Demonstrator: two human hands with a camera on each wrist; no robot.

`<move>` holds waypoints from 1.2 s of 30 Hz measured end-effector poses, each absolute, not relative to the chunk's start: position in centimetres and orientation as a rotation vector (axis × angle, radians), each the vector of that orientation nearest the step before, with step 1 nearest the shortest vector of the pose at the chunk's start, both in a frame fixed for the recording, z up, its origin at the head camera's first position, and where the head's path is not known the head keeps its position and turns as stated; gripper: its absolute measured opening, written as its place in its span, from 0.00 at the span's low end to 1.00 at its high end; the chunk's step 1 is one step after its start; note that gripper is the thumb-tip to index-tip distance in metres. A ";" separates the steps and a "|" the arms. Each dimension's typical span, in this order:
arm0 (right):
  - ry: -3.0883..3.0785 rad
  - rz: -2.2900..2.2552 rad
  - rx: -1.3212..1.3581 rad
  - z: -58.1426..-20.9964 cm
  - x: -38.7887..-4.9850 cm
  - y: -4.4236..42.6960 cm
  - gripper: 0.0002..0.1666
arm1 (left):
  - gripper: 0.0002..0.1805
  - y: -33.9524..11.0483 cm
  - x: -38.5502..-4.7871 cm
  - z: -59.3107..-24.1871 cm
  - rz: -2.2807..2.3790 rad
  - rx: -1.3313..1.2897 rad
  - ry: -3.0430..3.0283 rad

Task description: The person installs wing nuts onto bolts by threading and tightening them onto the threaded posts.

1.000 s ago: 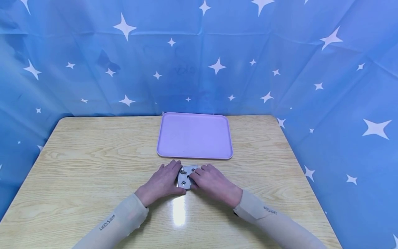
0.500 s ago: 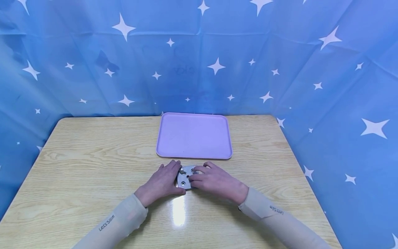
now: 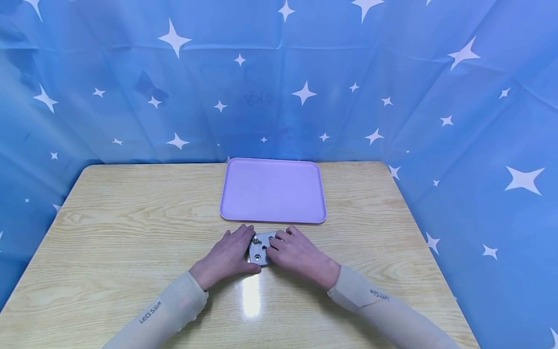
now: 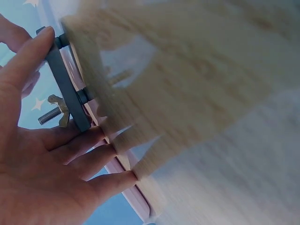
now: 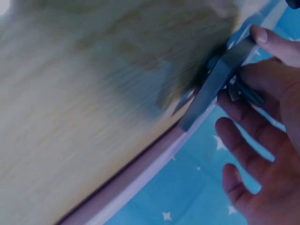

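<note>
A grey metal plate [image 3: 257, 250] with several holes lies on the table, raised on short round feet seen in the left wrist view. My left hand [image 3: 230, 251] holds its left side, thumb at the near edge, other fingers along the far side. Close to those fingers a brass-coloured wing nut [image 4: 60, 108] sits on a threaded bolt [image 4: 48, 116] standing from the plate. My right hand [image 3: 298, 254] covers the plate's right side. In the right wrist view its bent fingers pinch a second wing nut [image 5: 233, 92] on a bolt [image 5: 249, 93], partly hidden by them.
Beyond the plate lies a shallow purple tray [image 3: 273, 219] on the wood-grain table [image 3: 144, 223]. A blue star-patterned curtain [image 3: 261, 72] hangs behind and at the sides of the table.
My right hand shifted slightly right with its fingers spreading, then came back left and curled in over the plate's right side. The left hand and plate stayed put.
</note>
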State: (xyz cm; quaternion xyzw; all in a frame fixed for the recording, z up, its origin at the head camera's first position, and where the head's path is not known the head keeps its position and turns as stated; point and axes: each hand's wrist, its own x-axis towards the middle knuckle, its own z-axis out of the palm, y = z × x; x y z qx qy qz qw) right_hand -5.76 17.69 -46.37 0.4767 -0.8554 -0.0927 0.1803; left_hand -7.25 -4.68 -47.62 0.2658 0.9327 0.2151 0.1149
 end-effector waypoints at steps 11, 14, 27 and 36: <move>-2.599 -0.069 1.221 -46.3 -5.1 17.1 0.09 | 0.53 -4.8 -7.2 -47.6 0.621 0.784 2.727; -2.649 0.020 1.286 -45.8 -5.4 17.7 0.15 | 0.52 -4.8 -7.2 -47.6 0.630 0.792 2.728; -2.449 -0.183 1.607 -45.2 -6.4 19.4 0.11 | 0.52 -4.9 -7.3 -47.6 0.652 0.800 2.733; -2.383 -0.234 1.437 -46.2 -6.2 18.4 0.02 | 0.53 -4.8 -7.2 -47.6 0.637 0.788 2.733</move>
